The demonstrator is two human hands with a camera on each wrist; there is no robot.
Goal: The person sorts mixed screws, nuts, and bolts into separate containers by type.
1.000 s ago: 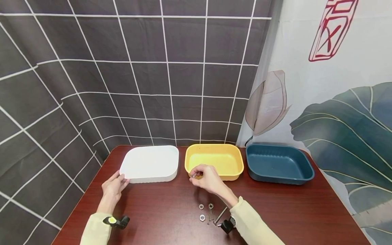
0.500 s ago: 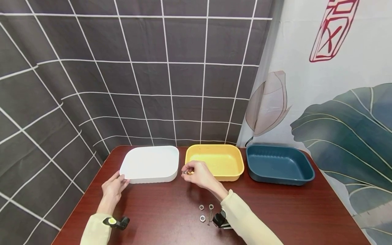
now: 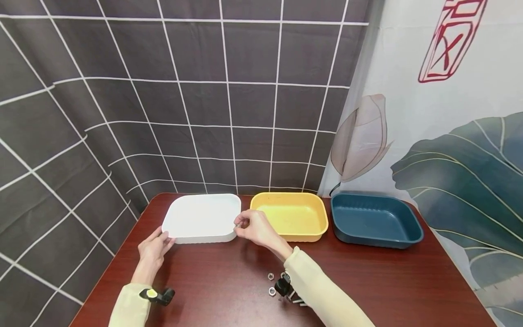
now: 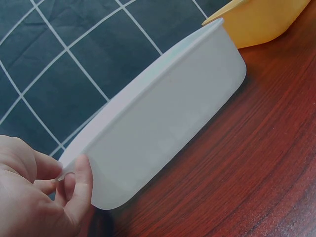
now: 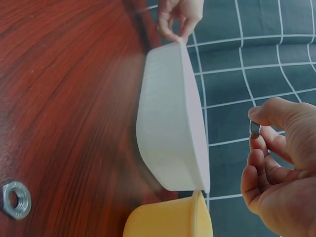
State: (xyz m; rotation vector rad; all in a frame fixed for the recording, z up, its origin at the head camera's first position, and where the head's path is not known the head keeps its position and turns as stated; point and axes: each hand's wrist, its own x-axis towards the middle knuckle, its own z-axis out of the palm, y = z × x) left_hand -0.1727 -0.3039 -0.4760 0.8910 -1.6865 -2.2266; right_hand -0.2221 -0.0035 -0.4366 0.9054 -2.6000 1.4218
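Note:
My left hand [image 3: 152,251] pinches the near left corner of a white plastic bin [image 3: 202,219] between thumb and fingers, as the left wrist view also shows. My right hand [image 3: 257,228] is over the near right corner of that bin, beside the yellow bin [image 3: 292,215]. Between its thumb and fingertip it pinches a small metal nut [image 5: 255,129], held above rim height. On the table in front lie two loose hex nuts, one nearer nut [image 3: 272,291] and one farther nut [image 3: 271,276]. Several screws and bolts [image 3: 298,299] lie partly hidden under the right wrist.
A dark blue bin [image 3: 376,220] stands to the right of the yellow one, all three in a row along the back of the red-brown table [image 3: 204,281]. Behind them hangs a dark grid-patterned cloth [image 3: 196,104].
My right hand has moved left with the nut, from the front of the yellow bin to the white bin's right corner. The left hand stays on the white bin's rim.

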